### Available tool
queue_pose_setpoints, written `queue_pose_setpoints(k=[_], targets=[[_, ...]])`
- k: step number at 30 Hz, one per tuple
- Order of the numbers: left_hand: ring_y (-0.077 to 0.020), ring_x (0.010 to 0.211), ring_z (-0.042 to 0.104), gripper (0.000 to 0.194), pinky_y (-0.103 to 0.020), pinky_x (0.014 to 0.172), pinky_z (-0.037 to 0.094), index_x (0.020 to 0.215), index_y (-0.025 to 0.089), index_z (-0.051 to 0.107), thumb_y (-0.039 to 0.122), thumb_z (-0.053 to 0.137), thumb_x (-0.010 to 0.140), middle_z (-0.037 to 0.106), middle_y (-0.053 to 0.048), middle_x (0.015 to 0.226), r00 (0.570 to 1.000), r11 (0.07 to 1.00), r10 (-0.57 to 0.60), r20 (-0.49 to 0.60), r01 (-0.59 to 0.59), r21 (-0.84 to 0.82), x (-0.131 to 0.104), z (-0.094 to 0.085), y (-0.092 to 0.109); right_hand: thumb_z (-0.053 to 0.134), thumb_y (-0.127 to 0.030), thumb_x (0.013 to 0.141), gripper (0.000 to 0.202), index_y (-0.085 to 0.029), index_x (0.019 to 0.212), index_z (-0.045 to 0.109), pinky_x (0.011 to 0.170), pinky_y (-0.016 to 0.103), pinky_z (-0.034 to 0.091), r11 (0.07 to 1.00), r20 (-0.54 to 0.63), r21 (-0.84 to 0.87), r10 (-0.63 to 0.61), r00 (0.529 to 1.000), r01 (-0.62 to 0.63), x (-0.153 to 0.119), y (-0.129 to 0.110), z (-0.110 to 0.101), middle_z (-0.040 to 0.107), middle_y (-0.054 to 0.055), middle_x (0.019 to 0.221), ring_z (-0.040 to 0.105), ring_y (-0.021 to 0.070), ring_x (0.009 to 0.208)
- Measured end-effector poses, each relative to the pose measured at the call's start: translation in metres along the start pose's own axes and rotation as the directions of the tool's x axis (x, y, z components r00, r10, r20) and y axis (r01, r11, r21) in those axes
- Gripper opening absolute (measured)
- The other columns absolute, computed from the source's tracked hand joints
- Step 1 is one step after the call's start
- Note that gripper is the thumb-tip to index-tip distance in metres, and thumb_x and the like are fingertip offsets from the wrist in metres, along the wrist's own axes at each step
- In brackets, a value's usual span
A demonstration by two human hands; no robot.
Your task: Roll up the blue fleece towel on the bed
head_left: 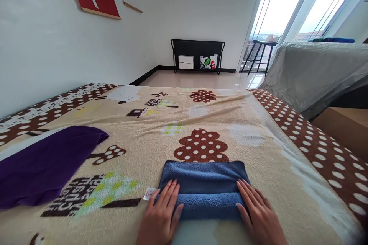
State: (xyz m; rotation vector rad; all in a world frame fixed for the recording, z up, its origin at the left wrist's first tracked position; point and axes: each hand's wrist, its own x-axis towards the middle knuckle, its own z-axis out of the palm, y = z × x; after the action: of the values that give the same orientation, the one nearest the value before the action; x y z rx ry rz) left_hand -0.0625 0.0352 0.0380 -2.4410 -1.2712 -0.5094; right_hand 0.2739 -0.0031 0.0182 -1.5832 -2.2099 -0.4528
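Note:
A blue towel point(205, 178) lies on the patterned blanket at the bottom centre, its near part folded over in a thicker band. My left hand point(162, 210) rests flat on the towel's left edge, fingers stretched forward, beside a white tag point(150, 193). On the right edge lies my right hand point(257, 208), palm down with the thumb apart from the fingers. Neither hand grips the towel.
The beige and brown blanket point(143, 134) covers the bed. A purple cloth point(51, 162) lies at left. Beyond stand a black rack point(198, 48) with white boxes and a dark stool point(261, 51). At right are a plastic-covered piece point(316, 69) and a cardboard box point(345, 126).

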Motion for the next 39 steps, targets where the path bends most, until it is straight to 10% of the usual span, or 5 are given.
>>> queue_pose_setpoints(k=[4,10,20,31,39], targets=[[-0.0248,0.118,0.062,0.038,-0.046,0.114,0.023,0.126,0.014,0.063,0.028,0.049,0.094,0.067,-0.01,0.128,0.993,0.996,-0.09,-0.071,0.091,0.015,0.01,0.001,0.015,0.049,-0.04,0.097,0.056,-0.016,0.146,0.043,0.115,0.049,0.024,0.999,-0.032,-0.005,0.053,0.998,-0.053,0.012,-0.019,0.003,0.054,0.01,0.141,0.054,0.0275,0.128],[-0.0205,0.133,0.052,0.051,-0.039,0.103,0.043,0.145,0.016,0.046,0.026,0.043,0.095,0.05,-0.006,0.148,0.993,0.989,-0.008,0.117,0.025,-0.144,0.062,0.014,0.065,0.038,-0.034,0.101,0.048,-0.022,0.147,0.043,0.109,0.042,0.041,0.984,0.155,0.178,-0.048,0.987,0.02,0.062,-0.066,0.017,0.048,0.004,0.147,0.048,0.0213,0.134],[-0.0273,0.141,0.042,0.053,-0.056,0.109,0.039,0.149,0.024,0.038,0.042,0.041,0.099,0.042,-0.006,0.153,0.916,0.941,-0.318,0.246,0.336,-0.032,0.028,0.025,-0.019,0.038,-0.056,0.099,0.061,-0.025,0.151,0.036,0.112,0.052,0.036,0.966,0.261,0.107,0.199,0.944,-0.234,0.037,0.007,0.026,0.038,0.004,0.153,0.04,0.0256,0.14],[-0.0201,0.126,0.057,0.045,-0.032,0.109,0.04,0.129,0.02,0.059,0.012,0.054,0.085,0.066,-0.005,0.129,0.983,0.992,0.088,-0.163,-0.101,-0.071,-0.023,-0.011,-0.009,0.059,-0.027,0.088,0.049,-0.022,0.136,0.052,0.106,0.035,0.035,0.979,-0.086,0.096,-0.173,0.981,0.181,-0.004,0.018,-0.015,0.06,0.004,0.135,0.057,0.0208,0.123],[-0.0205,0.102,0.064,0.046,-0.037,0.099,0.043,0.115,0.016,0.062,-0.001,0.041,0.078,0.072,-0.005,0.106,0.981,0.994,-0.064,-0.182,0.046,-0.101,-0.004,-0.005,0.006,0.043,-0.007,0.081,0.044,-0.022,0.119,0.06,0.096,0.034,0.035,0.989,-0.226,0.137,-0.031,0.974,0.063,0.009,-0.002,-0.009,0.073,0.001,0.109,0.068,0.0167,0.099]])
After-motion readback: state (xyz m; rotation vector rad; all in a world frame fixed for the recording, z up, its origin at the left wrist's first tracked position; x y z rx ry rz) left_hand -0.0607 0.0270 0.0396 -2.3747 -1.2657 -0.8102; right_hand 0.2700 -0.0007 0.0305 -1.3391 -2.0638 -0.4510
